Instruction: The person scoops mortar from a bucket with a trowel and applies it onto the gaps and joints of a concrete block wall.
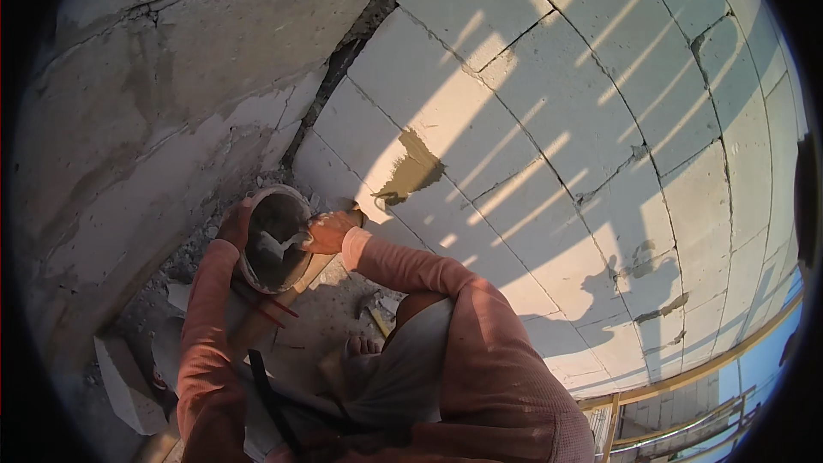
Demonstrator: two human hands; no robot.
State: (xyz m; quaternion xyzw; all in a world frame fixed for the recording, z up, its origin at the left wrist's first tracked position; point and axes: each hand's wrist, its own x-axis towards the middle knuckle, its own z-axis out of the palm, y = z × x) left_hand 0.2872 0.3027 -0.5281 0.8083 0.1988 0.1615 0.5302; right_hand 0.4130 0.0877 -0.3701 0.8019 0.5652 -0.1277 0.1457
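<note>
My left hand (236, 221) grips the left rim of a round mortar bucket (251, 270), which is tilted so that its dark inside faces me. My right hand (324, 231) is closed on a small trowel (276, 245), whose pale, mortar-smeared blade is inside the bucket. What lies at the bottom of the bucket is hard to make out. On the pale block wall ahead, a ragged patch of wet grey mortar (411, 167) shows a little above and right of my right hand.
A rough wall (146, 171) meets the block wall at a cracked corner. Around my bare foot lie rubble, red-handled tools (274, 310), a hammer (377, 317), boards and a loose white block (129, 386). A wooden rail (669, 386) edges an opening at lower right.
</note>
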